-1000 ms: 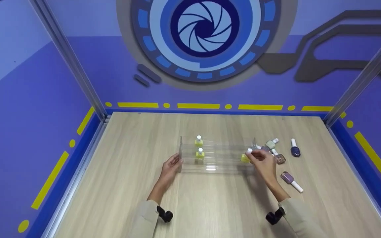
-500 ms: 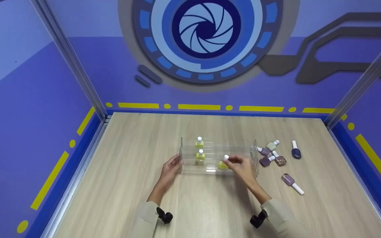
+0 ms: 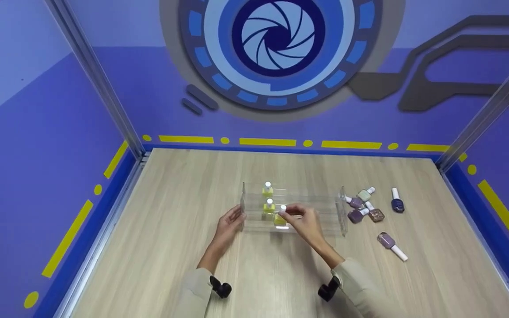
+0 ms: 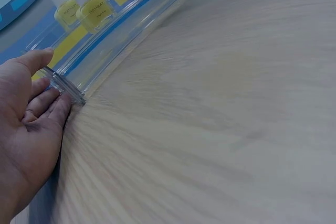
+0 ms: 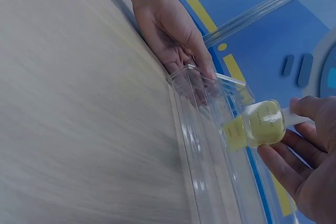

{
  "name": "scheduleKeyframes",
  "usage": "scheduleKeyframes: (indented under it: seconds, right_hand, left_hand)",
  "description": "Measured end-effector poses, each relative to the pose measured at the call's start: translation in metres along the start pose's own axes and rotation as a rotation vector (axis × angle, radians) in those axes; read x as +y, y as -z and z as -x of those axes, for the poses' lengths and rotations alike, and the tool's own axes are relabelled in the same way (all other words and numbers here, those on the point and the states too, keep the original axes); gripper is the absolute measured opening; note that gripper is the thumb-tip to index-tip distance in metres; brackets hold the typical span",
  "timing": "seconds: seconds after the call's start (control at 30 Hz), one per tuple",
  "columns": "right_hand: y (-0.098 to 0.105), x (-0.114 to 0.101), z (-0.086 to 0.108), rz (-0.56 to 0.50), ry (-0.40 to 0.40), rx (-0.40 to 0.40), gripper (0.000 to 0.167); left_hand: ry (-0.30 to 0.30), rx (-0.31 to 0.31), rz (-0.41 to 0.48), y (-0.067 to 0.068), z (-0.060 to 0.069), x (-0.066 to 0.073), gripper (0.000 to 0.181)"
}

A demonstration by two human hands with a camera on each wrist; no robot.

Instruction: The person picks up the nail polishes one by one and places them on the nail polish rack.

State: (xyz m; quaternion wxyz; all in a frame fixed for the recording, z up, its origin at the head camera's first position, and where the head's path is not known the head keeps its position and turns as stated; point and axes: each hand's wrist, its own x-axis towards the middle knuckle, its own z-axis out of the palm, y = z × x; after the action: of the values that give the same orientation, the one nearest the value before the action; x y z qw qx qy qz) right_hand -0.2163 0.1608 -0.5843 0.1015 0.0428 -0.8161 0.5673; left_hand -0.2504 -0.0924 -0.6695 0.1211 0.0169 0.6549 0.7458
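A clear tiered display rack (image 3: 342,216) stands on the table. My left hand (image 3: 228,223) grips its left end panel between thumb and fingers, as the left wrist view shows. My right hand (image 3: 306,223) pinches the white cap of a yellow nail polish bottle (image 5: 265,123), holding it upright over the front tier; whether its base touches the rack I cannot tell. Two more yellow nail polish bottles stand near the left end: one on the back tier (image 3: 267,191), another on the middle tier (image 3: 269,208), just behind the held one.
Right of the rack, several nail polish bottles lie in a cluster, among them a pale green one (image 3: 363,194) and a glittery brown one (image 3: 376,215). A dark blue bottle (image 3: 397,205) and a mauve bottle (image 3: 386,240) lie apart. Printed walls enclose the wooden table (image 3: 170,198).
My right hand has carried the yellow nail polish bottle leftward from the rack's right end to near its left end, along the front. The left hand has stayed on the end panel.
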Motion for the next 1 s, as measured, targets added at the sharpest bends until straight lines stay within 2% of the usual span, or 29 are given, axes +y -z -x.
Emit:
scheduleKeyframes:
  seconds: [0.23, 0.57, 0.73, 1.0]
  right_hand:
    - [-0.009, 0.004, 0.0, -0.036, 0.032, 0.0, 0.016]
    - [-0.022, 0.009, -0.001, -0.036, 0.012, 0.005, 0.016]
    - [-0.028, 0.012, 0.001, -0.012, -0.016, -0.017, 0.016]
    - [-0.035, 0.016, 0.003, -0.023, 0.008, -0.046, 0.016]
  left_hand:
    - [0.011, 0.004, 0.013, -0.001, 0.0, 0.001, 0.057]
    - [-0.002, 0.001, 0.023, -0.002, 0.002, 0.002, 0.058]
    - [0.006, -0.005, 0.025, -0.001, 0.0, 0.0, 0.063]
    - [-0.001, 0.005, 0.007, 0.001, -0.001, -0.001, 0.059]
